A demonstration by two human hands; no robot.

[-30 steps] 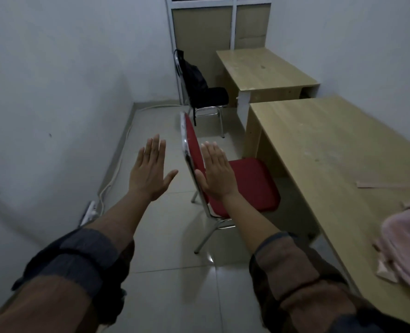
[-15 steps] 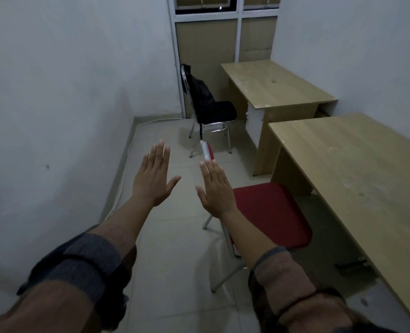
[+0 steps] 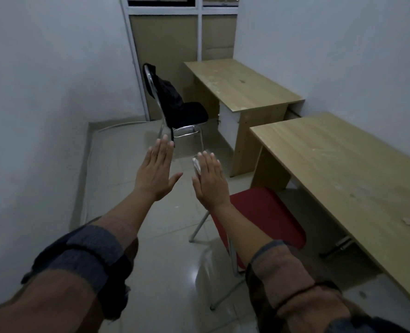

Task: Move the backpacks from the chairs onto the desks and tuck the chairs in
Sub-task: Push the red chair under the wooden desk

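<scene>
Facing near desk (image 3: 348, 169): red chair (image 3: 266, 212); backrest contact unclear.

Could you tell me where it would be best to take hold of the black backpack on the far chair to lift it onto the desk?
Probably by its top. The black backpack stands upright against the backrest of the black chair, its upper end draped over the backrest's top. Coming from above on the aisle side, either hand could lift it straight up, then across to the far desk. No handle is discernible.
</scene>
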